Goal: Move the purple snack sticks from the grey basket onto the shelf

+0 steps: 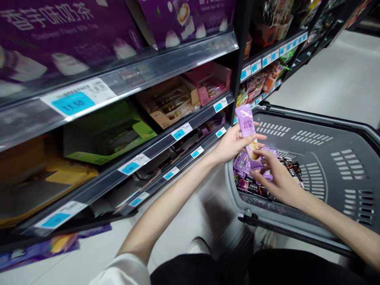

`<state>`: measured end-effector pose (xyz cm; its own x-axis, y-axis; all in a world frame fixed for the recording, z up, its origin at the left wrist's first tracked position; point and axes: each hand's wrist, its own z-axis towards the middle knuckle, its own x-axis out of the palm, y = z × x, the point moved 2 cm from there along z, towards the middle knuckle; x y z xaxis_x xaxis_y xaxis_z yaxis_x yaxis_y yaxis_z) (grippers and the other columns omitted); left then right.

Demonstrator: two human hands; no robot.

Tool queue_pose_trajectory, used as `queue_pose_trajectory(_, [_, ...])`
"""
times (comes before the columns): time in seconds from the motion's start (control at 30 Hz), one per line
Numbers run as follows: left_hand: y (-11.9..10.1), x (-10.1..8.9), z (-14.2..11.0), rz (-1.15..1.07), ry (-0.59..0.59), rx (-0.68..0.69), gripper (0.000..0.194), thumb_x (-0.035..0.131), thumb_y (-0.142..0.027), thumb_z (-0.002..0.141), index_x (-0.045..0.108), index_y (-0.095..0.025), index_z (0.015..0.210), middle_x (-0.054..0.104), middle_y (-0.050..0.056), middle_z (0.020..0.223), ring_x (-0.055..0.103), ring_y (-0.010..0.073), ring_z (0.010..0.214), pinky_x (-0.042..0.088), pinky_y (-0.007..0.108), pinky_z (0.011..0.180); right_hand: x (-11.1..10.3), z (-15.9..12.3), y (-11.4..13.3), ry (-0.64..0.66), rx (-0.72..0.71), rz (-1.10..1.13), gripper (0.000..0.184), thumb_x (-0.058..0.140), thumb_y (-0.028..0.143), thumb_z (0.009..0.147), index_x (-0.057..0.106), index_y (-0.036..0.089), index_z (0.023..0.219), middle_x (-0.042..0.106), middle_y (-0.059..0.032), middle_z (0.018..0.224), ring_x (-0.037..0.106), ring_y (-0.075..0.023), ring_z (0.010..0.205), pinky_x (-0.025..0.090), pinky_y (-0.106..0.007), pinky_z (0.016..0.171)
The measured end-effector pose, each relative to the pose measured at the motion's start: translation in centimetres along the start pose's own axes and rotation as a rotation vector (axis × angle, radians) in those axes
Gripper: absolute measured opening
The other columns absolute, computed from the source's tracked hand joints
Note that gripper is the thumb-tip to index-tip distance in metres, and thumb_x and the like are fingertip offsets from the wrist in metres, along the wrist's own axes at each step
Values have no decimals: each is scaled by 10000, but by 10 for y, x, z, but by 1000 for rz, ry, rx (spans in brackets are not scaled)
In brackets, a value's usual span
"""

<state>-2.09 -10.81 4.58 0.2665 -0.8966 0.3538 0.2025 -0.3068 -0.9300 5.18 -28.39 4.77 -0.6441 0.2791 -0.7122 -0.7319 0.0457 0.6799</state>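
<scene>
A purple milk tea stick packet [245, 120] is held upright over the near left end of the grey shopping basket [314, 148]. My left hand [231, 143] is closed around it, thumb across its front. My right hand [280, 179] is just below and to the right, fingers apart and curved. Its fingertips are close to the packet's lower end; whether they touch it I cannot tell. Beneath both hands, several purple sachets [242, 163] and black stick packets [252, 187] lie in a heap in the basket, partly hidden by my right hand.
Store shelves with price tags [181, 131] run along the left. They hold large purple boxes [68, 43], a green carton [109, 134], a brown carton [169, 103] and a pink carton [212, 83]. My shoe [198, 245] is on the pale floor below the basket.
</scene>
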Motion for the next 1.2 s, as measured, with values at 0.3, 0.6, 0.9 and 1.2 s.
queue_pose_trajectory(0.3, [1, 0, 3, 16, 125, -105, 569, 654, -647, 894, 672, -111, 1084, 787, 183, 1045, 771, 294, 997, 616, 411, 885, 38, 3, -23, 79, 491, 926, 463, 922, 431, 696, 578, 203, 907, 711, 18, 735, 712, -160, 617, 542, -261, 556])
queue_pose_trajectory(0.6, [4, -1, -6, 16, 75, -148, 694, 542, -732, 914, 725, -90, 1107, 786, 194, 1039, 770, 312, 972, 618, 417, 851, 39, -4, -16, 117, 475, 827, 368, 891, 460, 720, 681, 158, 723, 676, 6, 604, 604, -116, 544, 485, -259, 559])
queue_pose_trajectory(0.9, [2, 2, -10, 56, 35, -182, 736, 476, -763, 923, 753, -99, 1076, 794, 174, 978, 774, 310, 951, 616, 393, 814, 46, -9, -15, 93, 468, 800, 369, 874, 465, 741, 668, 159, 717, 655, 7, 607, 543, -108, 557, 397, -255, 548])
queue_pose_trajectory(1.2, [0, 3, -10, 54, 18, -196, 737, 467, -757, 930, 745, -88, 1069, 792, 188, 982, 772, 313, 953, 621, 394, 808, 44, -10, -11, 103, 422, 675, 380, 786, 477, 827, 611, 164, 701, 567, 33, 586, 408, -80, 525, 284, -247, 501])
